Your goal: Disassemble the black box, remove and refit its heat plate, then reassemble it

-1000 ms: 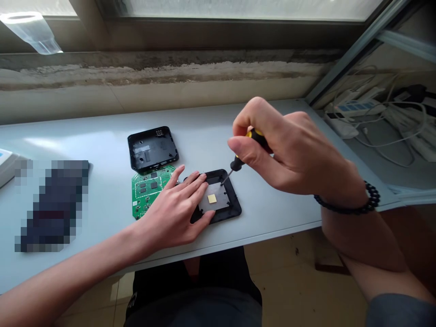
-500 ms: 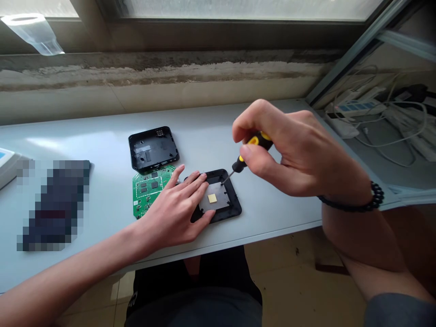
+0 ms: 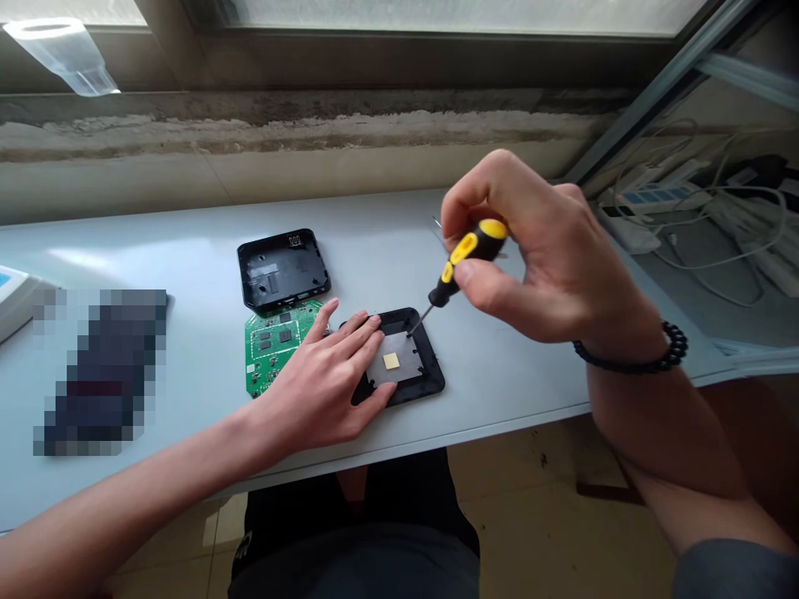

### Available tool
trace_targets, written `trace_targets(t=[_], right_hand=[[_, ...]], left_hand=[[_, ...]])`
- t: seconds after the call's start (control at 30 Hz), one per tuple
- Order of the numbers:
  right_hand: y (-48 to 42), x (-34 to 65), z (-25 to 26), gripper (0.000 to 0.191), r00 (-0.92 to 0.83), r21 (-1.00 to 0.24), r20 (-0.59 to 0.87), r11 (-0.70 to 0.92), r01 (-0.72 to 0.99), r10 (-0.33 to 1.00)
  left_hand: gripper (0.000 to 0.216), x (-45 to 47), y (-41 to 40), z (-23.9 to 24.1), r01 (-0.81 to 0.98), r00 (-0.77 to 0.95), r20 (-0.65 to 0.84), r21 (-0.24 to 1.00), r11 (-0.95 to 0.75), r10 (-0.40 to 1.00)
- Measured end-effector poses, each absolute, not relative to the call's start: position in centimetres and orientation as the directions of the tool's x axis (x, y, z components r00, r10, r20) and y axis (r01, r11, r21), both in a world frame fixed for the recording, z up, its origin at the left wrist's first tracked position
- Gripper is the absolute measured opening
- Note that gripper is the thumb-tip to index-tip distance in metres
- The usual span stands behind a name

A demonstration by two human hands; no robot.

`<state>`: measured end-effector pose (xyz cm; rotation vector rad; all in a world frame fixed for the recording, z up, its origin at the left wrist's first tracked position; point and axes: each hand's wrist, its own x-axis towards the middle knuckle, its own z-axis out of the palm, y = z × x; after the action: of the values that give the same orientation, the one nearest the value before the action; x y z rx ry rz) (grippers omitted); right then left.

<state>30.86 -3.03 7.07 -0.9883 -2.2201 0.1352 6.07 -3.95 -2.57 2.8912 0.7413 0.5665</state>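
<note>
In my right hand (image 3: 530, 249) is a black-and-yellow screwdriver (image 3: 468, 254), held at a slant between thumb and fingers. Its tip meets the upper right corner of the metal plate (image 3: 405, 374) inside a black plastic cover (image 3: 434, 366). A small pale-yellow square pad (image 3: 391, 361) sits on that plate. My left hand (image 3: 330, 370) lies with fingers stretched across the cover's left side, pressing on it. Partly under this hand and wrist is a green circuit board (image 3: 265, 349). Behind the board, a second black shell (image 3: 284, 270) rests with its hollow side up.
A blurred-out dark object (image 3: 106, 374) lies at the left of the white table (image 3: 187, 249), beside a white box edge (image 3: 18, 299). Thin metal pieces (image 3: 439, 229) show behind my right hand. Power strips and cables (image 3: 662, 200) fill the right side behind a frame.
My right hand has lifted slightly and its fingers have turned on the screwdriver handle, showing more of its yellow end. The left hand stays in place on the cover.
</note>
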Motion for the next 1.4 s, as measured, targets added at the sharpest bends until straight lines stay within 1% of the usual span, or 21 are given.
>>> trace_targets(t=[0.1,0.17,0.2,0.27,0.33,0.37,0.43,0.47,0.5,0.57,0.6,0.67,0.73,0.77,0.87,0.97,1.0,1.13,1.27,1.4], right_hand=[[-2.7,30.7,6.6,0.011,-0.462,-0.311,0.591,0.716,0.625,0.661],[-2.4,30.6,6.3,0.006,-0.470,-0.305,0.598,0.727,0.616,0.649],[-2.4,30.6,6.1,0.006,-0.465,-0.303,0.608,0.730,0.613,0.643],[-2.2,30.7,6.0,0.017,-0.450,-0.298,0.639,0.740,0.603,0.624],[-2.1,30.8,5.9,0.022,-0.433,-0.295,0.660,0.741,0.603,0.615],[-2.1,31.0,6.0,0.019,-0.430,-0.297,0.660,0.740,0.604,0.616],[-2.1,31.2,6.2,0.005,-0.425,-0.337,0.634,0.726,0.600,0.646],[-2.1,31.2,6.2,0.002,-0.426,-0.351,0.625,0.723,0.595,0.654],[-2.1,31.3,6.3,0.006,-0.431,-0.353,0.620,0.724,0.593,0.655],[-2.0,31.2,6.2,0.007,-0.432,-0.347,0.603,0.709,0.614,0.670],[-1.9,31.2,6.1,0.011,-0.426,-0.340,0.601,0.699,0.629,0.676],[-1.7,31.2,5.9,0.018,-0.399,-0.342,0.611,0.682,0.646,0.684],[-1.6,31.2,5.7,0.014,-0.388,-0.359,0.617,0.684,0.635,0.684],[-1.6,31.2,5.6,0.013,-0.394,-0.367,0.617,0.692,0.621,0.681],[-1.5,31.4,5.5,0.022,-0.431,-0.410,0.627,0.745,0.526,0.649],[-1.5,31.4,5.6,0.014,-0.469,-0.405,0.634,0.781,0.476,0.615],[-1.4,31.4,5.6,0.013,-0.473,-0.402,0.626,0.777,0.485,0.620],[-1.3,31.3,5.4,0.024,-0.442,-0.416,0.613,0.744,0.524,0.654],[-1.4,31.5,5.3,0.017,-0.428,-0.403,0.596,0.714,0.572,0.679],[-1.4,31.6,5.3,0.014,-0.441,-0.375,0.631,0.749,0.546,0.638]], left_hand=[[0.047,6.1,-3.9,-2.5,0.448,0.813,0.319,0.189,-0.874,0.486],[0.047,6.0,-3.9,-2.5,0.449,0.815,0.314,0.191,-0.873,0.488],[0.047,6.0,-3.9,-2.5,0.447,0.815,0.314,0.191,-0.874,0.486],[0.048,6.0,-4.0,-2.4,0.446,0.818,0.311,0.190,-0.875,0.484],[0.048,6.0,-4.0,-2.3,0.442,0.822,0.306,0.188,-0.877,0.480],[0.048,6.0,-4.0,-2.2,0.440,0.824,0.306,0.185,-0.878,0.477],[0.047,5.9,-4.0,-2.2,0.436,0.827,0.307,0.180,-0.882,0.471],[0.047,5.9,-3.9,-2.1,0.434,0.828,0.307,0.177,-0.883,0.469],[0.046,6.0,-3.9,-2.1,0.434,0.830,0.306,0.173,-0.884,0.467],[0.046,6.0,-3.7,-1.9,0.436,0.833,0.295,0.171,-0.883,0.468],[0.046,6.0,-3.6,-1.8,0.439,0.834,0.286,0.175,-0.881,0.472],[0.046,6.0,-3.3,-1.5,0.438,0.836,0.267,0.202,-0.876,0.480],[0.045,6.0,-2.9,-1.2,0.433,0.835,0.252,0.249,-0.866,0.490],[0.044,6.0,-2.8,-1.1,0.433,0.830,0.249,0.277,-0.858,0.499],[0.037,6.3,-2.5,-0.7,0.445,0.800,0.269,0.333,-0.832,0.536],[0.030,7.0,-2.5,-0.5,0.489,0.747,0.317,0.334,-0.806,0.585],[0.028,7.4,-2.6,-0.5,0.509,0.732,0.310,0.343,-0.789,0.607],[0.024,9.1,-2.4,-0.3,0.546,0.740,0.173,0.410,-0.731,0.650],[0.020,10.3,-1.5,-0.5,0.534,0.747,0.174,0.418,-0.735,0.642],[0.024,10.5,-0.8,-0.8,0.500,0.772,0.176,0.424,-0.755,0.611]])
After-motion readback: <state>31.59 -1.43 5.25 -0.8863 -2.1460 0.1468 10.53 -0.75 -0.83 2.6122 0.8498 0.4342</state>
